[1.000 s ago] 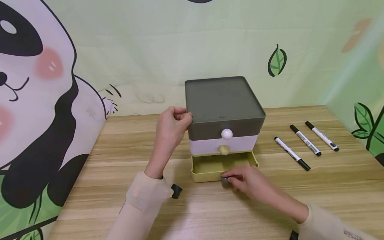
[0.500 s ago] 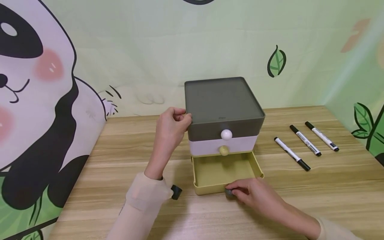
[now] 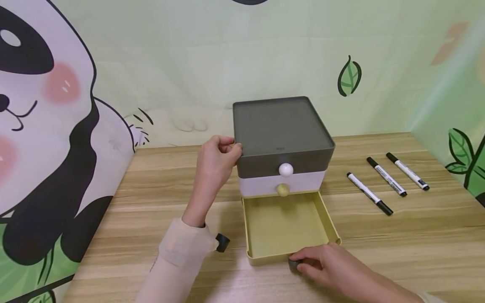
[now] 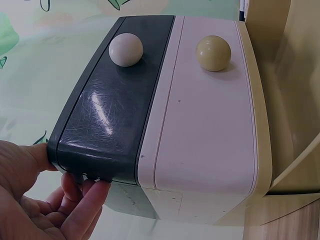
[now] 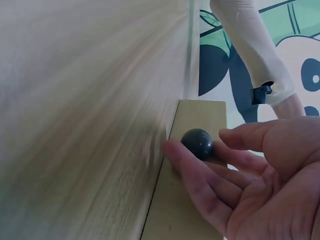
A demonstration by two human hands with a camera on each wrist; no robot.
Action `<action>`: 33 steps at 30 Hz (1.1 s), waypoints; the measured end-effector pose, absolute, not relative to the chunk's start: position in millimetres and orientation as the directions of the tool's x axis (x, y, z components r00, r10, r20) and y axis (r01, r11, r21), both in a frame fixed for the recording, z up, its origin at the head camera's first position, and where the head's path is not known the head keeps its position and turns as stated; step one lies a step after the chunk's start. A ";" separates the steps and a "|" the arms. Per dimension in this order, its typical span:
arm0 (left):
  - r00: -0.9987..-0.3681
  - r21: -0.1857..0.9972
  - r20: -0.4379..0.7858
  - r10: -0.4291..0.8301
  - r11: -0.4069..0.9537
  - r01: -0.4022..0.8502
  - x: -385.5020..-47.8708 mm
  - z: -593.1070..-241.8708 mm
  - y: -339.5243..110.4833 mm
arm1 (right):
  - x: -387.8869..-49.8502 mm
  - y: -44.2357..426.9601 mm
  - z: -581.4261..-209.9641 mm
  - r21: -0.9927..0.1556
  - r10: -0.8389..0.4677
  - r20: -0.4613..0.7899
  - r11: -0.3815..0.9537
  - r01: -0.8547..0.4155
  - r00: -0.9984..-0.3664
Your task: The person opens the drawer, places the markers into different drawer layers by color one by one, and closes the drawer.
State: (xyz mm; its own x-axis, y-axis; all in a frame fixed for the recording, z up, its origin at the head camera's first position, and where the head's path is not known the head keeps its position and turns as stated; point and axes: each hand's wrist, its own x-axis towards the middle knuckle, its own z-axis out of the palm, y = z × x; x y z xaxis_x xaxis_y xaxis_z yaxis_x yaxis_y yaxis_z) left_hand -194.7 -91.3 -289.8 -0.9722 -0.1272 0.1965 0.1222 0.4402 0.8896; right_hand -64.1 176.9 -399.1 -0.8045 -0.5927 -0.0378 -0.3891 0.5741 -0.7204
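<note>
A small drawer cabinet (image 3: pixel 282 126) has a dark grey top tier, a white middle tier and a yellow bottom drawer (image 3: pixel 284 223), which stands pulled far out and holds nothing. My left hand (image 3: pixel 215 162) grips the front left corner of the dark tier between thumb and fingers; the left wrist view shows this hand (image 4: pixel 55 200) below the white knob (image 4: pixel 126 50). At the drawer's front, my right hand (image 3: pixel 333 267) holds the dark grey knob (image 3: pixel 294 264). In the right wrist view, thumb and fingers surround that knob (image 5: pixel 197 143).
Three black-and-white markers lie on the wooden table right of the cabinet: a near one (image 3: pixel 369 193), a middle one (image 3: pixel 386 176) and a far one (image 3: pixel 408 171). A wall with a printed panda (image 3: pixel 83 139) stands behind and to the left.
The yellow drawer has slid further out toward the front, with my right hand moving along at its knob. My left hand has stayed on the cabinet's corner.
</note>
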 end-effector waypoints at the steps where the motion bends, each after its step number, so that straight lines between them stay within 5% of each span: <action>1: -0.972 0.890 0.197 -0.127 0.440 0.123 -194.6 -289.7 -91.1 | -62.7 177.8 -399.1 -0.729 -0.607 -0.047 0.564 -0.388 -0.793; 9: -0.973 0.891 0.189 -0.130 0.439 0.115 -194.7 -290.0 -91.1 | -54.9 180.0 -398.0 -0.802 -0.670 -0.164 0.518 -0.298 -0.724; 22: -0.974 0.895 0.188 -0.124 0.431 0.118 -195.5 -290.8 -91.7 | -50.1 181.5 -397.7 -0.799 -0.703 -0.136 0.495 -0.343 -0.699; 33: -0.975 0.896 0.185 -0.122 0.429 0.116 -194.4 -289.9 -91.7 | -49.7 188.7 -380.4 -0.727 -0.618 -0.098 0.580 -0.368 -0.780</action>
State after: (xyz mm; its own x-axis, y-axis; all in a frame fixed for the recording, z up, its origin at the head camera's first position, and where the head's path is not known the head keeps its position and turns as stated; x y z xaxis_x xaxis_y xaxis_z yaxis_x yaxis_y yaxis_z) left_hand -194.4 -91.7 -289.9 -0.9752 -0.1222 0.1846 0.1159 0.4287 0.8960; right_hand -49.7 188.7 -380.4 -0.7800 -0.6182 -0.0975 -0.3685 0.5796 -0.7268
